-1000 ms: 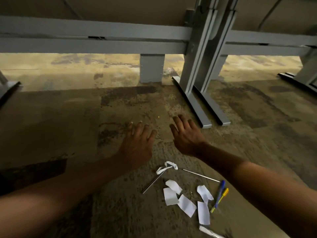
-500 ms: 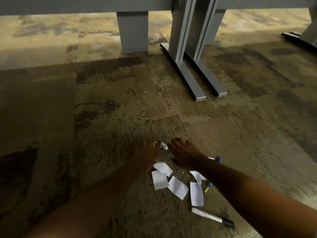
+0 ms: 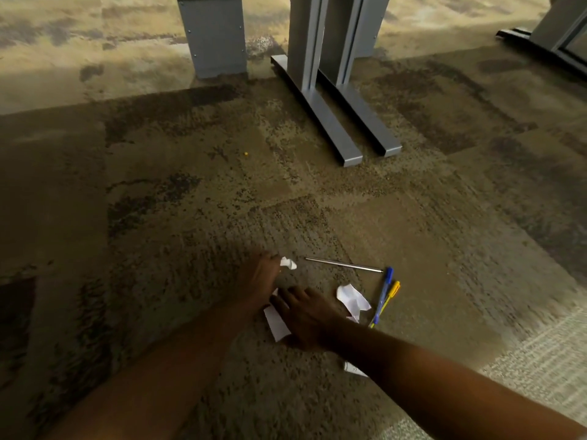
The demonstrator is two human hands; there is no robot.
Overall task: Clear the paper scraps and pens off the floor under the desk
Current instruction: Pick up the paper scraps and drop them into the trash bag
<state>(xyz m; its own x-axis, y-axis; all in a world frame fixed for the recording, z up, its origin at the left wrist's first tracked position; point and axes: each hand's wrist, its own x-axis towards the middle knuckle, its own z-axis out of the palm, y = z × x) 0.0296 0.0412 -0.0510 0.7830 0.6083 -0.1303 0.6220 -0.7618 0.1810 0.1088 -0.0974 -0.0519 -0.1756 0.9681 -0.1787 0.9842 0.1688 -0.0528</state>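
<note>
Left hand (image 3: 258, 282) pinching crumpled scrap (image 3: 288, 262), right hand (image 3: 306, 314) flat on paper (image 3: 275, 322)

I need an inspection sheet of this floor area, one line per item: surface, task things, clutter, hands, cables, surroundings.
Surface: mottled brown carpet; lighter carpet at lower right.
Task things: crumpled scrap at the left fingertips; flat scrap partly under the right hand; torn scrap lying free; scrap end showing beside the right forearm; blue pen and yellow pen side by side; thin metal rod.
Clutter: small yellow speck.
Hands: left hand reaching the crumpled scrap; right hand flat on the flat scrap.
Cables: nothing seen.
Surroundings: grey desk legs.
</note>
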